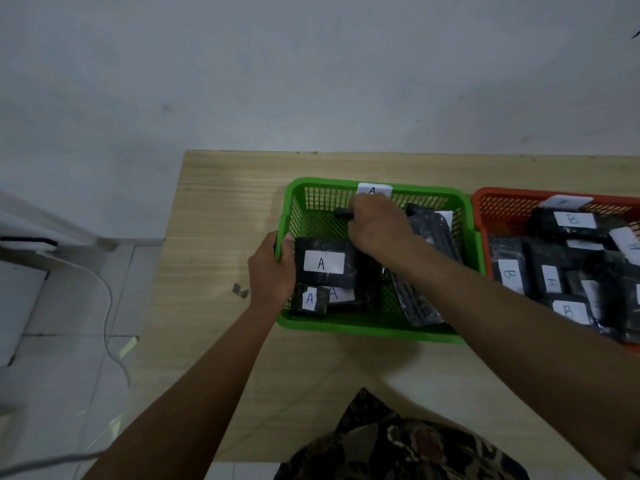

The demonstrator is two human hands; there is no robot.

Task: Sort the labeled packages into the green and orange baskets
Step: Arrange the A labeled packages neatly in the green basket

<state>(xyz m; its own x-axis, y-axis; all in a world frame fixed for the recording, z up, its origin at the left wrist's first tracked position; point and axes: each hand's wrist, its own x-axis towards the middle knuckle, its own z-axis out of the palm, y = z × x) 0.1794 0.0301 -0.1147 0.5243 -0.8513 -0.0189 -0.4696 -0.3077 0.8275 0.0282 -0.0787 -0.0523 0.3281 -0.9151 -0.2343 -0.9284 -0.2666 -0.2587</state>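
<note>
Gripped by the left hand is the left rim of the green basket, thumb hooked inside the wall and fingers outside. A small dark package is held by the right hand inside the basket near its far wall, fingers curled over it; only one end of it can be seen past the knuckles. Bare mesh floor is left open in the basket's far-left part, just below and left of that hand. Black packages marked A are piled in the near-left corner, touching the left thumb, and a long wrapped package is laid along the right side under the right forearm. A paper tag marked A is fixed on the far rim just beyond the right hand. The orange basket is set against the green one's right wall and is crowded with packages marked B. Free wooden table is seen left of the green basket up to the table's left edge.
</note>
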